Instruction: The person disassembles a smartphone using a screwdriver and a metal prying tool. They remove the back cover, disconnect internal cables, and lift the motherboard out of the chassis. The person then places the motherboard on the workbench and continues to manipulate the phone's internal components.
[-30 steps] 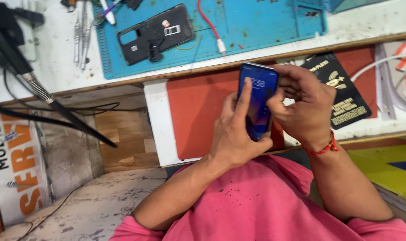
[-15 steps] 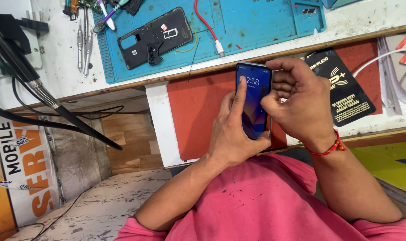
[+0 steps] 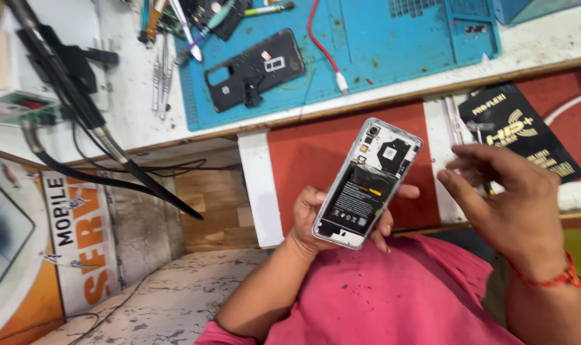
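One phone (image 3: 366,183) is in view in the hands, held in the left hand (image 3: 332,220) with its back cover off, so the black battery and the boards inside face up; it sits tilted, its camera end pointing up and to the right, above the pink shirt (image 3: 392,297) and in front of the red drawer front (image 3: 316,160). The left fingers are wrapped round it from beneath, thumb on the left edge and fingertips showing along the right edge, so the hand is grasping the phone. The right hand (image 3: 504,201) hangs just to the right of the phone, apart from it, its fingers loosely spread and holding nothing; a red thread band (image 3: 552,278) circles that wrist. Behind the right hand lies one black packet (image 3: 520,131) with gold print, on the white ledge. On the bench above is one blue mat (image 3: 392,48), and on it one black back cover (image 3: 255,70) lying inner side up, with one red cable (image 3: 322,48) curling down to a white plug beside it. Left of the mat lie two metal tweezers (image 3: 160,73), side by side. Several other tools lie at the mat's top edge, too crowded to count. One black stand arm (image 3: 79,96) slants across the left.
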